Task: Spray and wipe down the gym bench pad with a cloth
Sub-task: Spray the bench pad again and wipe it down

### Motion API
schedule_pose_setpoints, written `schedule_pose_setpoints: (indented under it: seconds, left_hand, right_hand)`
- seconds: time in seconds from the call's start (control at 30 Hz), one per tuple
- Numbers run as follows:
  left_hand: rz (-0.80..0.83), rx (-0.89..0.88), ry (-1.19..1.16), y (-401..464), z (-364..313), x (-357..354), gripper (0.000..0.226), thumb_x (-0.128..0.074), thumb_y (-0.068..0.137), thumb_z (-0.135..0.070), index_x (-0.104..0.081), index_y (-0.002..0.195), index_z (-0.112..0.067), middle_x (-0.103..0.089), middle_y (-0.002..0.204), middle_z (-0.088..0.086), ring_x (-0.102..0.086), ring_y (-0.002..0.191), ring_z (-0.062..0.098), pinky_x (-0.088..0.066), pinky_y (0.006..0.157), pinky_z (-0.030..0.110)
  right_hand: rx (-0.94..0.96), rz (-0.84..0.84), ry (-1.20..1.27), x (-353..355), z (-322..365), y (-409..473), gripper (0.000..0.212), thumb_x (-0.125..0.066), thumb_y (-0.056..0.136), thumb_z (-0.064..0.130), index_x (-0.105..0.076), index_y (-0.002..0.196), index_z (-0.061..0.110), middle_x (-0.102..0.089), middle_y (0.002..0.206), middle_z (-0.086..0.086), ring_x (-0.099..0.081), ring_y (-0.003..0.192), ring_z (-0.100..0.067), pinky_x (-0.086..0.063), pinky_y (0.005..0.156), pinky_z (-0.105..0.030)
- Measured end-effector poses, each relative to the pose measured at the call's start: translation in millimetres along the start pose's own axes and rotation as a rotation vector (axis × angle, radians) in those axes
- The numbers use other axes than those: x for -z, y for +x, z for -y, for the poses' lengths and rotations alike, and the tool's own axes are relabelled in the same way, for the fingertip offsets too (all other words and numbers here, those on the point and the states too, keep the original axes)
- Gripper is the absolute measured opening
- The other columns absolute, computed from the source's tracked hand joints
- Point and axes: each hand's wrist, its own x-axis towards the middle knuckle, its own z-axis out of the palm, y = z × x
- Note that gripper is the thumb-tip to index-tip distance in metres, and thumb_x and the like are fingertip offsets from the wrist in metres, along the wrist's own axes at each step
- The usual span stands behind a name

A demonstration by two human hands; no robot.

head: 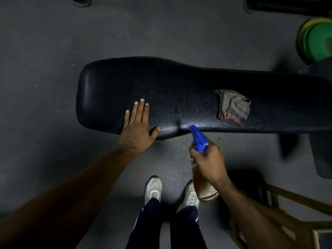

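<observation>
The black bench pad (179, 94) runs left to right across the view, its surface speckled with fine droplets near the middle. The left hand (137, 126) lies flat on the pad's near edge, its grip spread with fingers straight. The right hand (208, 162) has its grip wrapped around the neck of a spray bottle (201, 153); the blue nozzle points at the pad's near edge. A crumpled cloth (232, 106) lies on the pad to the right, apart from both hands. White shoes (153, 189) stand on the grey floor (45, 51) below.
</observation>
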Motion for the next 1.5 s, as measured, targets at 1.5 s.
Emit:
schedule_pose_setpoints:
  seconds: [1.5]
  left_hand:
    - [0.098, 0.095, 0.054, 8.7, 26.0, 26.7, 0.094, -0.030, 0.092, -0.072, 0.013, 0.158, -0.020, 0.021, 0.166, 0.001, 0.017, 0.153, 0.020, 0.001, 0.124, 0.050]
  right_hand:
    - [0.266, 0.002, -0.188, 18.2, 75.9, 57.1, 0.027, -0.064, 0.090, 0.050, -0.056, 0.107, 0.030, -0.072, 0.081, 0.001, -0.071, 0.077, -0.028, -0.057, 0.078, -0.044]
